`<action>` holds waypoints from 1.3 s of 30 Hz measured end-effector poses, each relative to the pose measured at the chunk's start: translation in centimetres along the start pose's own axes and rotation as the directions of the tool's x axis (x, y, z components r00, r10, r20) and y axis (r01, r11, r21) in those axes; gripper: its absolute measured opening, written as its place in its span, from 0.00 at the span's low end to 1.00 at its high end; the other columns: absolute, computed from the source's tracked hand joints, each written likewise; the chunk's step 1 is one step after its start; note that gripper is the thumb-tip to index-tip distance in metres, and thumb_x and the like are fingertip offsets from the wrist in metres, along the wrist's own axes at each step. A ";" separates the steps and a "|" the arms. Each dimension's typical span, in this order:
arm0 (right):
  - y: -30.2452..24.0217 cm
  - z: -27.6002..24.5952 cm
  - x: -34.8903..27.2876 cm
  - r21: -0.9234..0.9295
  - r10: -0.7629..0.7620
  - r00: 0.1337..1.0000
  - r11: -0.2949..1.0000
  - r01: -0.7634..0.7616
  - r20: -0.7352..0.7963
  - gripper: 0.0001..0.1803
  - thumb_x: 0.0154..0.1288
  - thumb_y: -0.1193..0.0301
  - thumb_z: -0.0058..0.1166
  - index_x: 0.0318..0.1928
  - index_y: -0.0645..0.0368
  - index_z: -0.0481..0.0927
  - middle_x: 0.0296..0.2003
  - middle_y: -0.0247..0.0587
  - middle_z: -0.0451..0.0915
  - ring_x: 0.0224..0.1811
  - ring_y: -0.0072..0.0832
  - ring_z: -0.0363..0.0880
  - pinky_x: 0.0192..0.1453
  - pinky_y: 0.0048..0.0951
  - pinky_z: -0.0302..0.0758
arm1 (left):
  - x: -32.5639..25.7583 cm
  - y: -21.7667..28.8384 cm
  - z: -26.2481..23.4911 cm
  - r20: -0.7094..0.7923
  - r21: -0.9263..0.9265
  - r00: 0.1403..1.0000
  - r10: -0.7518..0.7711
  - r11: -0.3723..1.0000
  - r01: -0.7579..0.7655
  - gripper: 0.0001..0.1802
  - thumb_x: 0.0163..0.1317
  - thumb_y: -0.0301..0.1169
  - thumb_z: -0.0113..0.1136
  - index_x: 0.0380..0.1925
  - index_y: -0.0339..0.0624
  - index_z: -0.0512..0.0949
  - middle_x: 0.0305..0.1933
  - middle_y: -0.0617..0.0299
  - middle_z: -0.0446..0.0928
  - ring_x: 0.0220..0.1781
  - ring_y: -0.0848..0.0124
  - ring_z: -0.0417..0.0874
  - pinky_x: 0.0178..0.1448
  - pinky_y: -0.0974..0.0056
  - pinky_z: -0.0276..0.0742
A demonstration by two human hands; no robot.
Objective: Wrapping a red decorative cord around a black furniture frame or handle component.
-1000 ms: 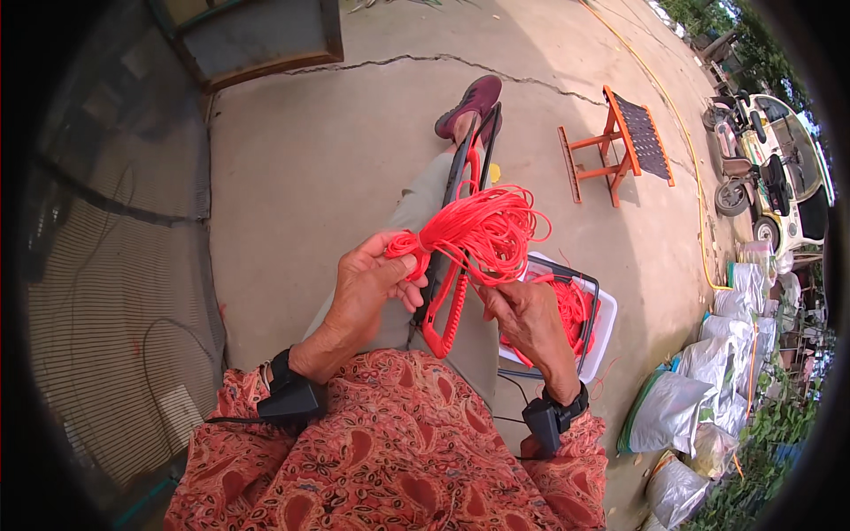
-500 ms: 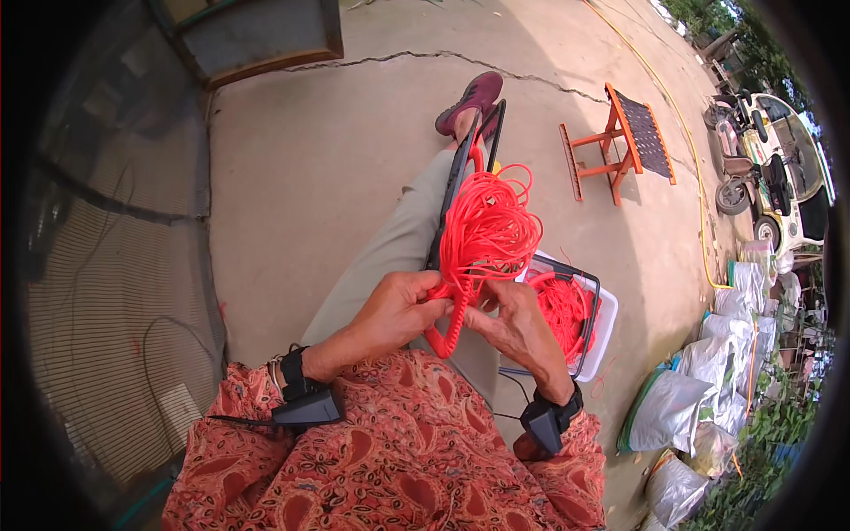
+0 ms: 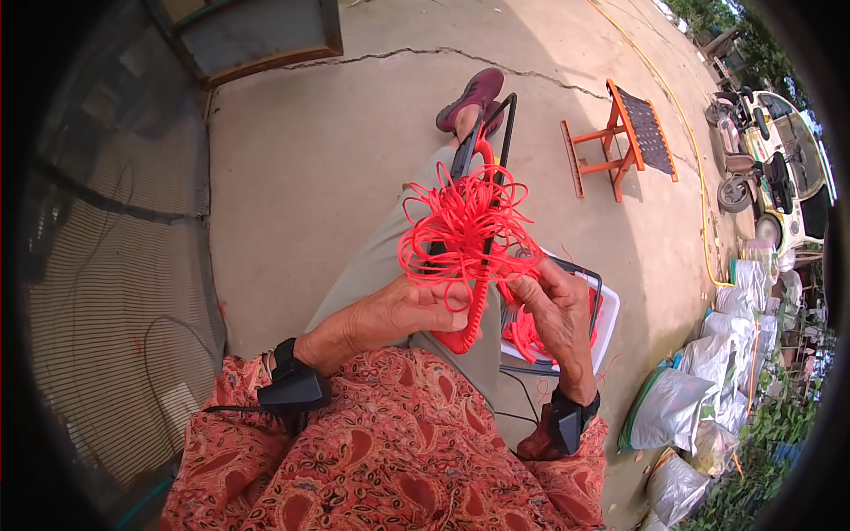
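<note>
A loose bundle of thin red cord (image 3: 469,217) lies in wide loops over a black rectangular frame (image 3: 508,133), which rests across my lap and leg. Red cord is wound in tight turns around the frame's near part, forming a ribbed band (image 3: 464,340). Beside that band, my left hand (image 3: 421,310) is closed on the red cord, its fingertips partly hidden by loops. My right hand (image 3: 558,305) pinches cord at the bundle's right side, thumb against fingers. Below it a white plastic bin (image 3: 607,332) holds more red cord (image 3: 524,336) and another black frame (image 3: 598,285).
An orange folding stool (image 3: 620,142) with a dark woven seat stands on the cracked concrete floor ahead. A yellow hose (image 3: 699,168) runs along the right, near parked vehicles (image 3: 779,177) and silvery sacks (image 3: 673,407). Mesh screening (image 3: 124,327) borders the left side.
My right hand has moved right and slightly up, drawing cord away from the frame. The bundle has shifted left and spread into looser loops. The frame's far end has tilted a little to the right.
</note>
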State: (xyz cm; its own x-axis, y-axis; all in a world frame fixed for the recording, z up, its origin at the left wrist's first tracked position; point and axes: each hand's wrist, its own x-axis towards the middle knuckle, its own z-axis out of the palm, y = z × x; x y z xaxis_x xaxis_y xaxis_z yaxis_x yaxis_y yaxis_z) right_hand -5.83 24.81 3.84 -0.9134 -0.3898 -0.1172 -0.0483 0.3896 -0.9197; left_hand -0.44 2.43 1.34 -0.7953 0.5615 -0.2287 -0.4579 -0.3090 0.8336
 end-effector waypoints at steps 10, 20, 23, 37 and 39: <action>2.5 -1.2 1.6 0.521 0.151 0.988 0.844 -0.129 -0.001 0.16 0.67 0.61 0.57 0.44 0.62 0.82 0.30 0.31 0.80 0.26 0.16 0.75 0.30 0.19 0.70 | -0.1 -0.4 0.4 -0.071 -0.114 0.997 -0.002 0.993 -0.006 0.14 0.67 0.37 0.56 0.43 0.37 0.76 0.35 0.56 0.82 0.37 0.73 0.80 0.47 0.67 0.75; -2.5 -4.7 0.8 0.260 -0.012 0.947 0.961 0.100 -0.322 0.12 0.60 0.71 0.62 0.40 0.67 0.81 0.47 0.38 0.78 0.45 0.23 0.75 0.49 0.23 0.73 | -0.5 -0.1 0.1 -0.057 -0.064 0.998 -0.030 0.998 0.026 0.15 0.68 0.37 0.55 0.43 0.35 0.76 0.35 0.55 0.82 0.38 0.72 0.81 0.47 0.66 0.75; -3.7 -2.9 0.5 0.249 -0.177 0.970 0.945 0.214 -0.166 0.09 0.60 0.73 0.61 0.37 0.67 0.81 0.50 0.43 0.78 0.47 0.26 0.75 0.52 0.27 0.73 | -0.5 -0.1 -0.2 -0.057 -0.086 0.998 -0.040 0.996 0.035 0.15 0.69 0.38 0.54 0.42 0.35 0.76 0.34 0.56 0.82 0.37 0.71 0.81 0.47 0.65 0.75; -7.1 2.7 2.4 0.592 -0.102 0.988 0.792 0.150 -0.114 0.08 0.63 0.74 0.55 0.31 0.61 0.70 0.40 0.49 0.83 0.38 0.18 0.78 0.43 0.21 0.76 | 0.9 2.5 1.3 -0.293 0.465 0.795 0.532 0.805 -0.368 0.19 0.61 0.32 0.65 0.50 0.35 0.77 0.30 0.71 0.75 0.30 0.84 0.73 0.36 0.76 0.71; -7.3 3.3 2.6 0.595 -0.154 0.978 0.776 0.209 -0.142 0.10 0.63 0.72 0.59 0.34 0.61 0.70 0.42 0.48 0.83 0.42 0.21 0.79 0.46 0.23 0.78 | 1.0 2.7 1.0 -0.298 0.469 0.830 0.472 0.829 -0.303 0.20 0.62 0.32 0.65 0.51 0.34 0.77 0.31 0.71 0.75 0.32 0.84 0.74 0.37 0.75 0.72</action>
State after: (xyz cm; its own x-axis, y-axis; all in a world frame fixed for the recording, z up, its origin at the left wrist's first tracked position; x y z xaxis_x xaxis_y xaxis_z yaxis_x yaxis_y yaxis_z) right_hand -6.50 18.25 9.04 -0.9432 -0.3223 0.0802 0.0124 -0.2754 -0.9613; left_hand -2.06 2.91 3.89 -0.9943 0.0914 0.0540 0.0481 -0.0662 0.9966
